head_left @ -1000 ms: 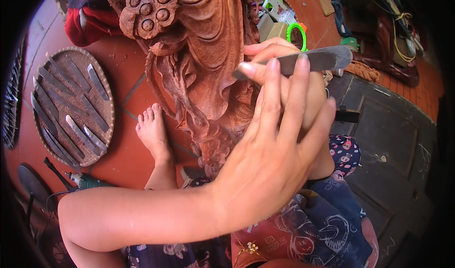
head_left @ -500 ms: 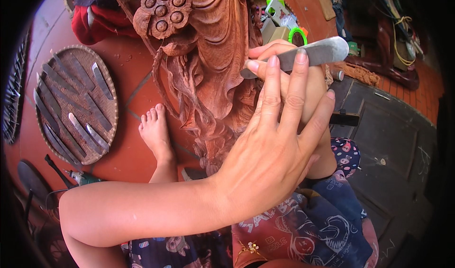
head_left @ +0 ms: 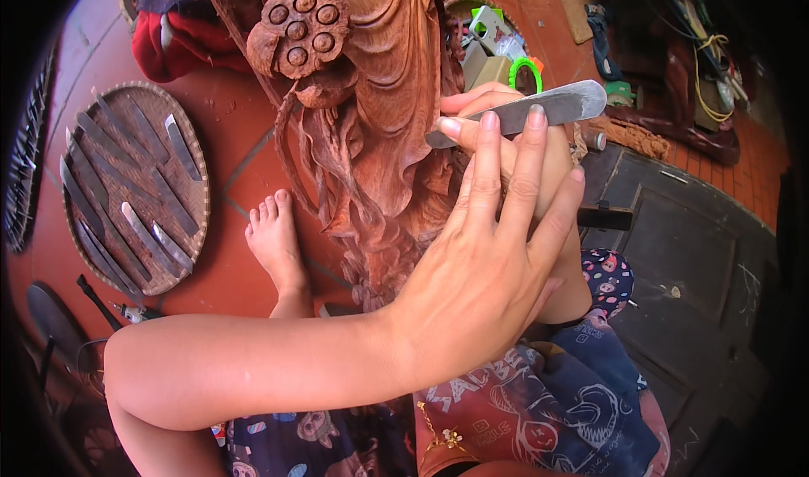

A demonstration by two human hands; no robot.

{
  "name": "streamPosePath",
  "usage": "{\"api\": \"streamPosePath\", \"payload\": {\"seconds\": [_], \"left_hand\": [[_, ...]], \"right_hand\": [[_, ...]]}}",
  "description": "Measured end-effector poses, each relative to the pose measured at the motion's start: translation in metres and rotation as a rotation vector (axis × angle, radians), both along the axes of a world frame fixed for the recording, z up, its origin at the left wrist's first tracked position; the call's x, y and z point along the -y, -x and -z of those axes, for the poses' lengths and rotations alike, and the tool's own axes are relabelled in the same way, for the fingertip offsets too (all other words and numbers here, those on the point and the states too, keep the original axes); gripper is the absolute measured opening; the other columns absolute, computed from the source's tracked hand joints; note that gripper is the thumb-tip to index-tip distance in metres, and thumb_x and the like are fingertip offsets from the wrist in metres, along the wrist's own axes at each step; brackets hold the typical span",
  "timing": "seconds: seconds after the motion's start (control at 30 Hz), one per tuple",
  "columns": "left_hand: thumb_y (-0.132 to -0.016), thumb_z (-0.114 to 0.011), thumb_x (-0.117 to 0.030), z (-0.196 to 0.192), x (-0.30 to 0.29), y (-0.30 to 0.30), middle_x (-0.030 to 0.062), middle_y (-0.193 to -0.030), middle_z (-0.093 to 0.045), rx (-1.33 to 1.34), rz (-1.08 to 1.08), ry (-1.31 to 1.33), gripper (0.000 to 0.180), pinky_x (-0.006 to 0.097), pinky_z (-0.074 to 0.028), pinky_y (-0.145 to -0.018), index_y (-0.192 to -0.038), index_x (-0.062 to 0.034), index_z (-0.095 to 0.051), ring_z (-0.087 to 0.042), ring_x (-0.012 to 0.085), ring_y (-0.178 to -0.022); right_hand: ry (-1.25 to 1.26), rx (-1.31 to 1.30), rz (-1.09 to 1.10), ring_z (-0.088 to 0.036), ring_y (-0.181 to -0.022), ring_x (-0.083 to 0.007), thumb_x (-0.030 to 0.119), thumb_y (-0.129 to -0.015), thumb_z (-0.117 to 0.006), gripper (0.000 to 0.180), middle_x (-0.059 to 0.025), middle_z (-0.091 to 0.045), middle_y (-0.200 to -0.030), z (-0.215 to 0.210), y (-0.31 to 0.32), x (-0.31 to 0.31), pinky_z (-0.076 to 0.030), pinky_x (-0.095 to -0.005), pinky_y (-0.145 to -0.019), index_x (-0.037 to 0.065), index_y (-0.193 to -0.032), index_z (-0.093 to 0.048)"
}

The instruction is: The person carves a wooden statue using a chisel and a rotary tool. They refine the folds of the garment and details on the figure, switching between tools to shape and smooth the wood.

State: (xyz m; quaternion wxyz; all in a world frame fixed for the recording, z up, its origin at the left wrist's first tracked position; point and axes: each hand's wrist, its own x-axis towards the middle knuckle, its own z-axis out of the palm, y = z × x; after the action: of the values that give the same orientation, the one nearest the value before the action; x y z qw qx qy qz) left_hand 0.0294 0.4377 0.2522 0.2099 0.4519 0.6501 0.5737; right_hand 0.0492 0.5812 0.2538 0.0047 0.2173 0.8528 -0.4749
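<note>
A flat steel carving chisel [head_left: 556, 104] with a rounded, pale end lies slantwise across my hands, its dark narrow end at a wood carving [head_left: 379, 64]. My right hand [head_left: 552, 161], mostly hidden behind the left, is closed around the chisel. Over it reaches my left hand [head_left: 476, 283], back upward, with two fingertips pressed on the chisel's flat. The reddish-brown carving has flowing folds, twisted stems and a lotus seed pod [head_left: 299, 30]. Where exactly the chisel's dark end meets the wood is hard to make out.
On the tiled floor at left, a round woven tray [head_left: 139, 190] holds several flat carving blades. Behind the carving sits a basket with a green ring [head_left: 524, 74]. A dark panel [head_left: 674, 249] lies at right. My bare foot [head_left: 274, 233] is beside the carving.
The view has shifted slightly, and the carving appears a little lower and to the right. Both hands keep nearly the same hold on the chisel, whose pale end sits slightly lower.
</note>
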Motion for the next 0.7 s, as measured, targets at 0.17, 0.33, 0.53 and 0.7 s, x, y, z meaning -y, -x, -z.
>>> {"api": "streamPosePath", "payload": {"seconds": [0.17,0.33,0.53,0.7], "left_hand": [[-0.083,-0.073,-0.023,-0.004,0.006,-0.004,0.0429,-0.158,-0.017,-0.009,0.007,0.032,0.078,0.061,-0.030,-0.118,-0.150,0.0059,-0.042,-0.020,0.0677,-0.143],[-0.084,-0.072,-0.023,-0.003,-0.001,0.002,0.0428,-0.158,-0.018,0.035,0.006,-0.024,0.079,0.061,-0.029,-0.118,-0.150,0.0071,-0.041,-0.020,0.0681,-0.143],[-0.085,-0.072,-0.024,0.002,0.005,0.002,0.0445,-0.156,-0.018,0.013,-0.003,0.004,0.079,0.061,-0.027,-0.119,-0.149,0.0090,-0.040,-0.020,0.0679,-0.143],[-0.085,-0.072,-0.026,-0.016,0.007,0.004,0.0443,-0.156,-0.019,0.018,0.040,-0.008,0.080,0.061,-0.026,-0.119,-0.149,0.0095,-0.039,-0.020,0.0678,-0.143]], "right_hand": [[0.085,0.075,0.104,-0.067,-0.092,-0.0176,0.013,-0.089,-0.077,0.020,-0.0126,-0.069,-0.106,-0.002,0.008,0.009,-0.056,-0.0319,-0.078,-0.002,-0.101,-0.071],[0.058,-0.053,0.058,-0.066,-0.087,-0.0169,0.011,-0.090,-0.076,0.017,-0.0115,-0.068,-0.104,0.007,-0.003,-0.001,-0.056,-0.0304,-0.075,-0.003,-0.099,-0.070],[0.141,-0.051,-0.009,-0.066,-0.086,-0.0172,0.011,-0.090,-0.076,0.018,-0.0100,-0.068,-0.100,0.014,-0.002,-0.007,-0.056,-0.0303,-0.074,-0.002,-0.099,-0.070],[0.049,0.079,0.224,-0.066,-0.086,-0.0181,0.010,-0.089,-0.076,0.018,-0.0103,-0.068,-0.097,-0.017,0.012,0.014,-0.055,-0.0315,-0.074,-0.002,-0.099,-0.070]]}}
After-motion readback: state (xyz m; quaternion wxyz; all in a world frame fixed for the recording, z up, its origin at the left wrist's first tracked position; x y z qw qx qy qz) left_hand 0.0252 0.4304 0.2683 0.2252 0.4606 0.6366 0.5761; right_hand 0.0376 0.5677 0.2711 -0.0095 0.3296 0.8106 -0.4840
